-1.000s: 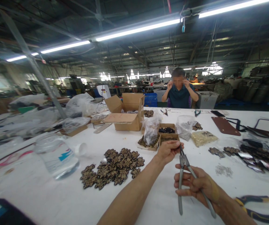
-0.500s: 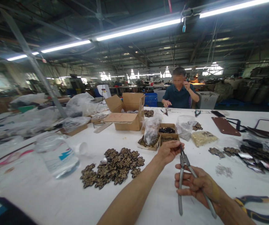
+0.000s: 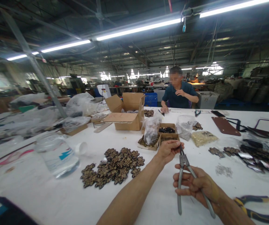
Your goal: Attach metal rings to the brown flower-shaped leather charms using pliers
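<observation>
My right hand [image 3: 196, 186] is wrapped round the grey handles of a pair of long-nosed pliers [image 3: 184, 161], which point away from me with the handles spread. At their tips, my left hand [image 3: 169, 150] is closed in a pinch. Whatever its fingertips hold is too small and covered to make out. Left of my forearm lies a heap of brown-and-black flower-shaped pieces [image 3: 117, 167]. Just beyond my left hand sit small cardboard trays [image 3: 156, 147] of brass-coloured and black bits. A scatter of small clear or silvery bits [image 3: 223, 170] lies to the right.
Yellow-and-black pliers [image 3: 253, 207] lie at the lower right. A large water bottle [image 3: 57, 156] lies tilted at left. An open cardboard box [image 3: 128, 122] stands farther back. A bag of yellowish bits [image 3: 203, 138] rests beyond my right hand. Across the table sits a co-worker [image 3: 178, 93].
My hands and the pliers stay almost in place; the handles have closed very slightly. Across the table, the co-worker's raised hand has lowered and the other has reached onto the tool there.
</observation>
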The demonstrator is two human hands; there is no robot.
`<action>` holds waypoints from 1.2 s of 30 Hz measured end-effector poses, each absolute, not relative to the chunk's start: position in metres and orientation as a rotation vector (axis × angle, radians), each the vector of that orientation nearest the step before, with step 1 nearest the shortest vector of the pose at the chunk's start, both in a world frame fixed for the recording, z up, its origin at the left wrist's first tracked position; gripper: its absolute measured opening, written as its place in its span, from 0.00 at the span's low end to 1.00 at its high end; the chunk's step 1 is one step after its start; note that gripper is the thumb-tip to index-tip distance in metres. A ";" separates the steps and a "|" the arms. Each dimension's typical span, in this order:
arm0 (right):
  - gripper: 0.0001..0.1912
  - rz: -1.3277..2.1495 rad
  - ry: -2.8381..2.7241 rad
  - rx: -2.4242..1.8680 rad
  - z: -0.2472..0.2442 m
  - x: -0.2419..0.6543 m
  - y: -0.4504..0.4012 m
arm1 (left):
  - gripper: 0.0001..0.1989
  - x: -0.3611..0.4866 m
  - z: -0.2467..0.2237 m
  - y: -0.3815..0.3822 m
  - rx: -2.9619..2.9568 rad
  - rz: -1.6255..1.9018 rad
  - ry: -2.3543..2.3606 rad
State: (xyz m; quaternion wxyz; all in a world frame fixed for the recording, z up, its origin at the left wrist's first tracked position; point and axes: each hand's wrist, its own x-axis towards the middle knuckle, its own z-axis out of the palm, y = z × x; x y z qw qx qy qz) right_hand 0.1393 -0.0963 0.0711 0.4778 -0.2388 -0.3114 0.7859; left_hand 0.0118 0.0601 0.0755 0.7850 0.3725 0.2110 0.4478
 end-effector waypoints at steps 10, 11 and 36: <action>0.38 1.944 -0.730 -0.570 0.073 0.138 -0.096 | 0.10 0.013 0.075 0.059 0.793 0.977 0.446; 0.38 1.941 -0.729 -0.572 0.072 0.138 -0.096 | 0.10 0.013 0.075 0.059 0.790 0.976 0.447; 0.32 1.836 -0.749 -0.690 0.060 0.131 -0.092 | 0.10 0.022 0.065 0.055 0.745 1.055 0.532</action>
